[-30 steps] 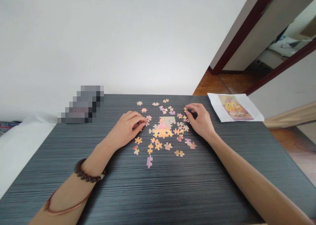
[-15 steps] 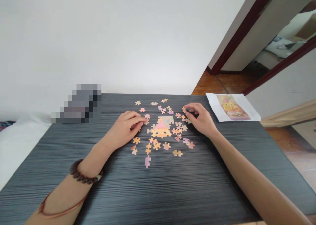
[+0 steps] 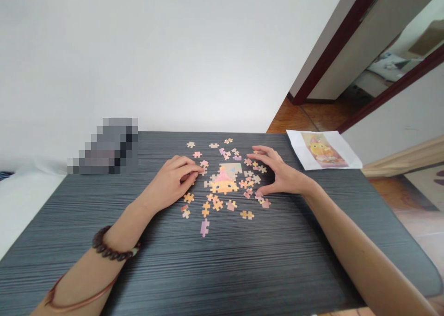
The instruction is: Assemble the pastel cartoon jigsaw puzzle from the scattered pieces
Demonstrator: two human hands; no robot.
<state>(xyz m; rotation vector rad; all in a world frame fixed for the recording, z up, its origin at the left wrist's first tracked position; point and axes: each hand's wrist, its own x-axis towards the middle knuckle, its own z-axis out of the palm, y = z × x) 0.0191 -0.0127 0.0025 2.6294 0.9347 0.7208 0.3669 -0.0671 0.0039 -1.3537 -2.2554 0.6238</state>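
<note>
Loose jigsaw puzzle pieces (image 3: 217, 203) lie scattered around a partly joined puzzle (image 3: 225, 179), which shows a pink hat over a yellow face with two eyes. My left hand (image 3: 176, 179) rests at the left of the joined part, fingers curled and thumb close to the index finger. A small pale puzzle piece (image 3: 204, 172) sticks out at those fingertips. On the right, my right hand (image 3: 277, 173) is spread wide, thumb well away from the fingers. Its thumb tip touches or hovers over a purple piece (image 3: 258, 197), and its fingertips reach over pieces behind.
A printed picture sheet (image 3: 322, 149) lies at the dark table's (image 3: 222, 270) back right corner. A pixelated dark object (image 3: 107, 147) stands at the back left. Behind the table rises a white wall (image 3: 173, 57), with a doorway to the right.
My right hand has opened from a near-pinch over a yellow piece at the back right; its thumb has moved down toward the purple piece. My left hand stays nearly still.
</note>
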